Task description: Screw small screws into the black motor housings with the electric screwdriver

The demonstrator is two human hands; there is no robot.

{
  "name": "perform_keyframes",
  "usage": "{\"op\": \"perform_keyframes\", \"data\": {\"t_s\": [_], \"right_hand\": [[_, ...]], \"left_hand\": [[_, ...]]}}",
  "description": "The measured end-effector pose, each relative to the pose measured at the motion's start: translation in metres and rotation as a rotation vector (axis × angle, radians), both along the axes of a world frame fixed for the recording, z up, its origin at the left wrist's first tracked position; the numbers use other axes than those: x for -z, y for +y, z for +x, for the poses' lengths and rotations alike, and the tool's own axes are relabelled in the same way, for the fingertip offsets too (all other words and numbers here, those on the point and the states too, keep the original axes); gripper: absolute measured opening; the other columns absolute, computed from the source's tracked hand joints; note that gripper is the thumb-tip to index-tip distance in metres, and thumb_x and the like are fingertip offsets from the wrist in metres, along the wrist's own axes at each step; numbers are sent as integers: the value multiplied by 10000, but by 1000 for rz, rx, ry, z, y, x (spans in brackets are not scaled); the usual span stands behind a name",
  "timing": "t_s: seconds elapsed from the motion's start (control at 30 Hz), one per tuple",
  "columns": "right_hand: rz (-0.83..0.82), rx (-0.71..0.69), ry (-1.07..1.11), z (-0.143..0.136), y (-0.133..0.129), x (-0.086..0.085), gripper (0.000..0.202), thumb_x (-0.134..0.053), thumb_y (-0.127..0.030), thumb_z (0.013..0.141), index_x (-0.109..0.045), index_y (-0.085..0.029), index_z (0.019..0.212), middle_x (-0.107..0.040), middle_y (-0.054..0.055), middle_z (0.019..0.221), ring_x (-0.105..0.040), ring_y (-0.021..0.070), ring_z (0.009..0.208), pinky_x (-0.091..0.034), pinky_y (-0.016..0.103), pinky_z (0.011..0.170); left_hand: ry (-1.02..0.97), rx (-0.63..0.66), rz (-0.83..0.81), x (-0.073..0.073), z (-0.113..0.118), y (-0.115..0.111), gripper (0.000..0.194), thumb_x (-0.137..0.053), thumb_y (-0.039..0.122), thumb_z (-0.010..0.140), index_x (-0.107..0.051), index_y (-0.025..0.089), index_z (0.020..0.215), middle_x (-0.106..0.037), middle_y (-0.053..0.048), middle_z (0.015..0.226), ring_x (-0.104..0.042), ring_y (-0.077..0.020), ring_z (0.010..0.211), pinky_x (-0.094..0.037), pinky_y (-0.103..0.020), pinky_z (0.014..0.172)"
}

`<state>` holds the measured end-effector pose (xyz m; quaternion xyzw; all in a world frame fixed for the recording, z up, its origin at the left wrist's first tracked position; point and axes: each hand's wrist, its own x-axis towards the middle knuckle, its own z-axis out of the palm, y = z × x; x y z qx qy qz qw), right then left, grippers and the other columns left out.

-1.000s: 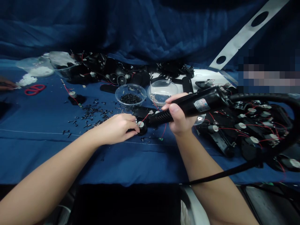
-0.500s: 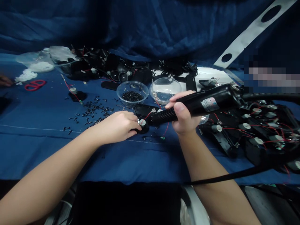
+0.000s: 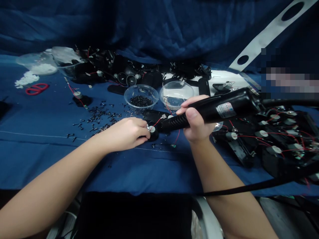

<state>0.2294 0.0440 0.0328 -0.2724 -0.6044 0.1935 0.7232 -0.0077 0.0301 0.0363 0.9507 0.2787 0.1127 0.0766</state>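
Note:
In my right hand (image 3: 196, 124) is a black electric screwdriver (image 3: 219, 108), tilted with its ribbed nose down to the left. My left hand (image 3: 132, 132) is closed, its fingertips at a small black housing (image 3: 154, 136) with a whitish motor (image 3: 152, 129) on it. A small shiny metal piece shows beside the left fingertips. From the motor a red wire runs up to a metal tab (image 3: 163, 116). The screwdriver's nose reaches close to the housing; its tip is too dark to make out. A flat black case part (image 3: 154, 115) lies just behind.
Loose black screws (image 3: 99, 114) are scattered left of centre. Behind stand a clear bowl of screws (image 3: 141, 99) and a clear bowl of small metal parts (image 3: 176, 99). Red scissors (image 3: 37, 89) lie far left. Wired black housings (image 3: 249, 136) crowd the right, near the screwdriver's cable (image 3: 249, 190).
Both hands, the screwdriver and the housing stay nearly in place. At the far left edge, another person's hand has gone out of view.

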Motion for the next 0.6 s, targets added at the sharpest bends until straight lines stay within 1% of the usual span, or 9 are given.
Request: {"op": "perform_keyframes", "data": {"t_s": [0.1,0.27,0.43,0.6], "right_hand": [[9,-1,7,0,0,0,297,-760,-543,854,-737,-246,844,-657,1,724,-651,184,694,-558,394,717],[18,0,-13,0,-1,-2,278,-747,-524,868,-731,-246,854,-656,-3,727,-644,173,679,-552,376,687],[19,11,-31,-1,-2,-4,283,-739,-529,869,-720,-249,837,-653,-7,703,-627,166,642,-524,366,639],[57,8,-56,-2,-3,-4,252,-731,-498,883,-713,-249,848,-648,-5,716,-635,163,641,-546,365,633]], "left_hand": [[53,-14,59,1,2,-3,170,-609,221,1009,-770,219,956,-664,-42,902,-654,-195,788,-513,-311,750],[107,-19,191,2,5,-7,146,-596,226,1017,-736,207,980,-648,-52,905,-626,-217,754,-504,-352,729],[133,-26,259,2,6,-8,188,-532,255,1058,-704,209,1000,-626,-53,902,-609,-216,717,-494,-358,700],[132,-27,284,1,5,-8,191,-507,259,1073,-675,182,1024,-628,-53,892,-627,-217,720,-514,-353,694]]}}
